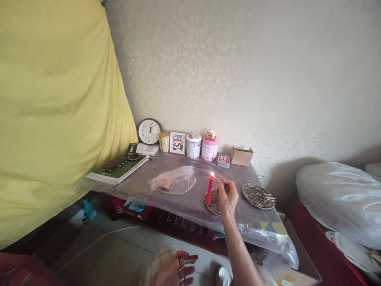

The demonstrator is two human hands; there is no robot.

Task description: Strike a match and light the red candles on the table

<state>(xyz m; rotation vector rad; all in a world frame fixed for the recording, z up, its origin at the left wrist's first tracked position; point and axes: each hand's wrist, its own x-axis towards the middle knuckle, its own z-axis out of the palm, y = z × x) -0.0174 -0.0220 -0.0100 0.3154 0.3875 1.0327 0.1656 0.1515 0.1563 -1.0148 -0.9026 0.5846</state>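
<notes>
My right hand [228, 196] pinches a match [216, 177] between thumb and fingers. Its tip meets the top of a red candle [210, 191], where a small flame [212, 174] burns. The candle stands upright on a small metal plate [206, 201] of dark grains, partly hidden behind my right hand. Lower down, in front of the table, my left hand [172, 270] is palm up and holds a small, flat, dark-red matchbox [190, 258] between thumb and fingers. To the right of my right hand, a second plate [244, 193] of grains carries several matchsticks [269, 199].
Clear plastic covers the table [137, 178]. A crumpled plastic bag [181, 178] lies left of the candle, near a thick book [117, 169]. Along the wall stand a clock [150, 131], a panda picture [177, 143], tins [193, 145] and an open cardboard box [242, 156].
</notes>
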